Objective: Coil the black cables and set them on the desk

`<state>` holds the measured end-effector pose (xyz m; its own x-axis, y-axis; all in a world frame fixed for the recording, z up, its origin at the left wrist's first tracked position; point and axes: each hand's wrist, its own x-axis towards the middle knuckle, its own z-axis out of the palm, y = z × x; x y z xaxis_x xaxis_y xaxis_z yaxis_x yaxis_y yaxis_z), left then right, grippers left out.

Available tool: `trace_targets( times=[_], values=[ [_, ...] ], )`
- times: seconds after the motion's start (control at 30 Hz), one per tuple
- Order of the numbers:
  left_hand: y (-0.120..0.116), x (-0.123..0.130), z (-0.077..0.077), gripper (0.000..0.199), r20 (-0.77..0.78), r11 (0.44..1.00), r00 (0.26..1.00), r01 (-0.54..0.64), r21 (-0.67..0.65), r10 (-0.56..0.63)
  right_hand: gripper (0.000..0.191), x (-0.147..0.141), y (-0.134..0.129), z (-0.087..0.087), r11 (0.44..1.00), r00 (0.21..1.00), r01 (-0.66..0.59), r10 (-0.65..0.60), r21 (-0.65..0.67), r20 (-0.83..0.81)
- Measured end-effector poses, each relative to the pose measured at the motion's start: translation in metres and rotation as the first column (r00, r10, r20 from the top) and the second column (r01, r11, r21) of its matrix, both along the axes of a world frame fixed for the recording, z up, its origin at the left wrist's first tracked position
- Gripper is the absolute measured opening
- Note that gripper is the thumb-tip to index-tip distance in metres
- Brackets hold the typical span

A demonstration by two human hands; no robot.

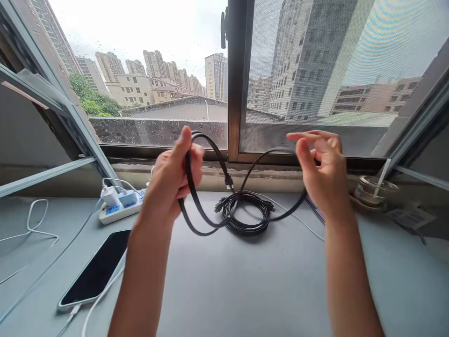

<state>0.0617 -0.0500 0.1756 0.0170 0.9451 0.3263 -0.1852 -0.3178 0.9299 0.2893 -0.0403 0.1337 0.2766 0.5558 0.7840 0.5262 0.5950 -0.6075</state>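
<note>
My left hand (168,175) is closed around loops of a black cable (219,157), thumb pointing up. One connector (228,181) of this cable dangles to the right of that hand. The cable swings down from my left hand and across to my right hand (324,175), raised at the right. My right fingers are curled around the cable, with the index finger stretched out toward the left; the palm side is partly hidden. Between and beyond both hands, a coiled black cable (247,230) with connector ends lies on the grey desk (252,290).
At the left, a white power strip (119,213) holds plugged-in chargers. A phone (98,269) with a white cable lies in front of it. A glass jar (374,191) with a white stick stands at the back right. The window frame (238,84) rises behind the desk.
</note>
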Motion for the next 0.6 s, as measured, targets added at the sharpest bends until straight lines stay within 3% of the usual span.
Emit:
trace_targets(
  times=[0.03, 0.13, 0.2, 0.3, 0.43, 0.53, 0.6],
  values=[
    [0.001, 0.007, -0.004, 0.045, -0.016, 0.999, 0.999, 0.052, -0.006, -0.052, 0.037, -0.012, -0.008, 0.001, 1.0, 0.996, -0.029, 0.03, -0.01, 0.081],
    [0.002, 0.024, -0.016, 0.052, -0.097, 0.989, 0.984, 0.147, -0.017, -0.147, 0.041, -0.043, -0.032, 0.002, 0.926, 0.895, -0.308, 0.36, -0.217, 0.265],
    [0.001, 0.033, -0.021, 0.063, -0.134, 0.988, 0.979, 0.15, -0.027, -0.152, 0.032, -0.057, -0.042, 0.001, 0.895, 0.841, -0.303, 0.413, -0.326, 0.349],
    [-0.002, 0.038, -0.023, 0.07, -0.146, 0.992, 0.982, 0.122, -0.016, -0.123, 0.02, -0.064, -0.046, 0.0, 0.878, 0.831, -0.296, 0.431, -0.376, 0.352],
    [-0.002, 0.027, -0.017, 0.054, -0.152, 0.996, 0.988, -0.009, 0.085, 0.022, 0.027, -0.05, -0.035, 0.003, 0.865, 0.887, -0.364, 0.435, -0.345, 0.154],
    [0.003, 0.005, -0.009, 0.043, -0.117, 0.97, 0.975, -0.165, 0.176, 0.187, 0.036, -0.023, -0.013, 0.001, 0.903, 0.922, -0.383, 0.362, -0.196, -0.135],
    [0.008, -0.014, -0.003, 0.041, -0.049, 0.946, 0.961, -0.256, 0.2, 0.27, 0.04, 0.0, 0.008, -0.005, 0.942, 0.919, -0.313, 0.267, -0.122, -0.292]
  ],
)
